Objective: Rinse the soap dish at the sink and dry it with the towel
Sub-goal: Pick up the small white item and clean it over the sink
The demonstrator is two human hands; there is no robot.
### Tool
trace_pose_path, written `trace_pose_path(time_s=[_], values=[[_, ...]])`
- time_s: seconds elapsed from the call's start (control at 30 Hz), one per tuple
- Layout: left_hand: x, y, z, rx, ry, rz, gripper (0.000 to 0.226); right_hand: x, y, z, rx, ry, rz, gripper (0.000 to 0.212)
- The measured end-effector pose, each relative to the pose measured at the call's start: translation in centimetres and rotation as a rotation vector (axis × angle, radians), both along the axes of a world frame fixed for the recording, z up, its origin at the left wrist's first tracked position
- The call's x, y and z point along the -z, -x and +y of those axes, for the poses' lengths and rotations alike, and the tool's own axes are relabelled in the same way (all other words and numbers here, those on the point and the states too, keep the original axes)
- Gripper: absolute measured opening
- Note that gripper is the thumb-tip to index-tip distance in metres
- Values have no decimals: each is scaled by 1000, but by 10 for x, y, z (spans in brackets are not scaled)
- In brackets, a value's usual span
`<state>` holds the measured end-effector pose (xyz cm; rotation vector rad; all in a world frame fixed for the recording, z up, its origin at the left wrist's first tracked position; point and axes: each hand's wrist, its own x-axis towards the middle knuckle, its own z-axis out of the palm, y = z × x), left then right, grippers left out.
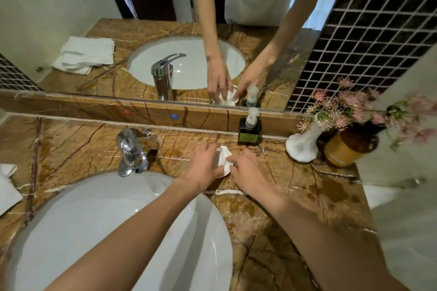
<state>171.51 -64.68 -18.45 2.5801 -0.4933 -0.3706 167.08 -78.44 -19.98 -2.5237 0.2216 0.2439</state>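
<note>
We grip small white scalloped soap dish [224, 160] mid-frame, left hand [203, 168] and right hand [248, 172] fingers closed round it; next, carry to white basin sink [212, 243], rinse.

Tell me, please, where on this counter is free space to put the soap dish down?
Free: the marble counter left of the faucet, up to the towel; also the front right corner, beside the sink, though wet stains show there. Crowded: the back right, with soap bottle, white vase and brown jar.
</note>
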Motion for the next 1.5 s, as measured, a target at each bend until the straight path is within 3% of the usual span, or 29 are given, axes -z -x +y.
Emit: trace_pose_path(time_s=[0.33, 0.5, 0.73, 0.9, 1.1, 1.23, 1.5], values=[[8, 3, 7, -11, 19, -57, 59, -3, -1, 8, 5, 1, 13, 25], [10, 9, 4, 3, -43, -154, 36, -2, 0, 8, 7, -14, 1, 26], [9, 14, 5, 22, -56, -138, 42, 1, 3, 9, 35, -38, -23, 33], [-4, 26, 15, 17, 12, -178, 48, -8, 16, 15, 76, -13, -167, 37], [-21, 51, 37, 119, 22, -273, 42, -26, 39, 28, -28, 85, -307, 39], [-28, 72, 62, 180, -17, -323, 42, -32, 62, 39, -95, 149, -296, 45], [-29, 143, 133, 24, -232, -259, 57, -37, 115, 85, -353, 251, -232, 59]])
